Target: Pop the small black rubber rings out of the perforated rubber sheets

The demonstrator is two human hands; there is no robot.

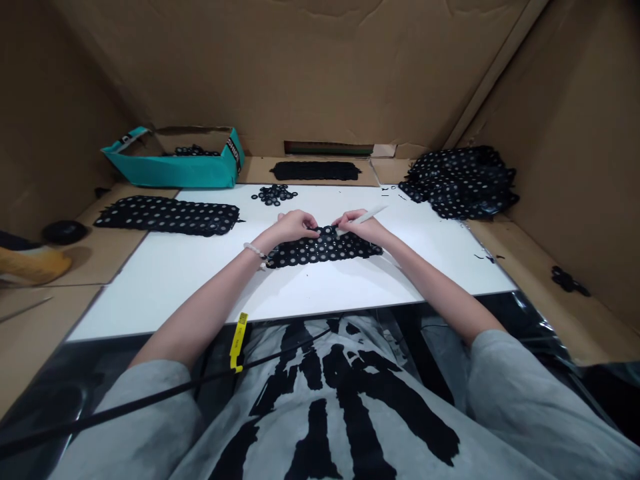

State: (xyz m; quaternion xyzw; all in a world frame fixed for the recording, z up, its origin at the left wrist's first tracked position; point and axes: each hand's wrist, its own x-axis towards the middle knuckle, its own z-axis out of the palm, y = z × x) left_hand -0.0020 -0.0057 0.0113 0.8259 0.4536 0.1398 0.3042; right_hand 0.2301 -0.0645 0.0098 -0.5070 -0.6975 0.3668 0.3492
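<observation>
Your right hand [356, 223] is closed around a slim white pen-shaped tool [373, 213], its rear end sticking out up and to the right, its front end directed down at the far edge of a black perforated sheet [323, 249]. Whether the tip touches the sheet cannot be determined. Your left hand [299, 227] is partly closed, thumb and fingers bent and brought near one another at the same far edge; whether they pinch the material cannot be told at this size. A pale beaded bracelet [255, 251] is on your left wrist.

The sheet lies on the white board [200, 280] in front of you, longer side running left to right, rows of round light spots across it. Beyond your left hand, a small heap of loose black rings [274, 195] sits on the board. To the left, a similar spotted sheet [170, 215] lies partly on the board and partly on cardboard. Behind it stands a teal open box [185, 172] with dark pieces inside. At the back, a long black bundle [316, 171] rests on cardboard. At the far right, a spotted black pile [460, 181] overlaps the board's corner.
</observation>
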